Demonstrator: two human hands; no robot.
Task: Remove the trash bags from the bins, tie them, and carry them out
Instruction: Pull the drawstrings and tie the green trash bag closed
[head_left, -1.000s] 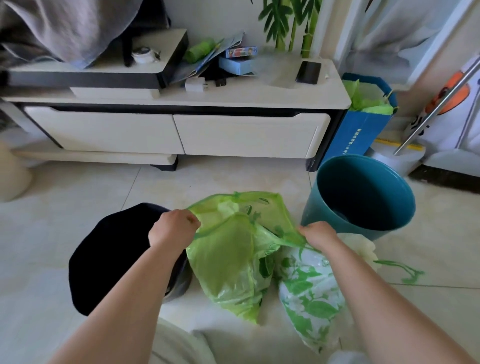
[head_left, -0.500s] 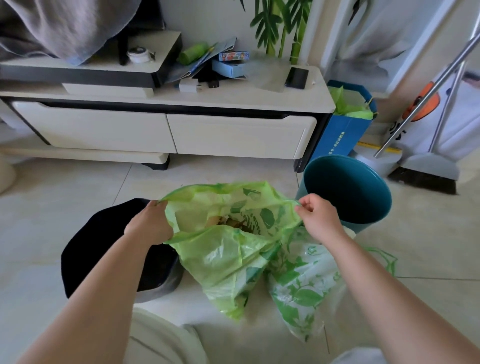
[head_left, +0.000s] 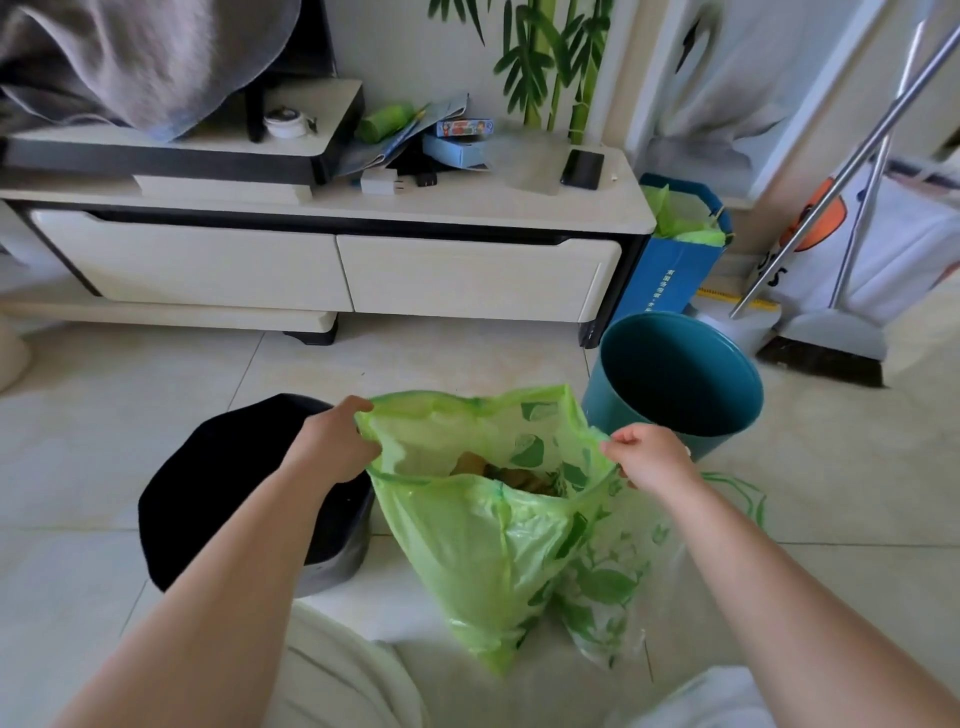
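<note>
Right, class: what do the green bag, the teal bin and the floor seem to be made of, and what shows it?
Green bag: thin translucent plastic film, glossy; it crinkles and contents show through. Teal bin: probably moulded plastic, smooth, slight sheen. Floor: likely glazed ceramic tile; pale, shiny, with grout lines.

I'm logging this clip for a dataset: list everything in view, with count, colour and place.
green trash bag: one, light green, on the floor, centre, mouth open
leaf-print bag: one, whitish with green leaves, at the green bag's right side
teal bin: one, teal, right of the bags
black bin: one, black, left of the bags
cabinet: one, cream, along the wall
phone: one, black, on the cabinet's right end
blue paper bag: one, blue, beside the cabinet's right end
broom: one, grey head, far right
grey cloth: one, grey, top left
left hand: one, grips the green bag's left rim
right hand: one, pinches its right rim
</note>
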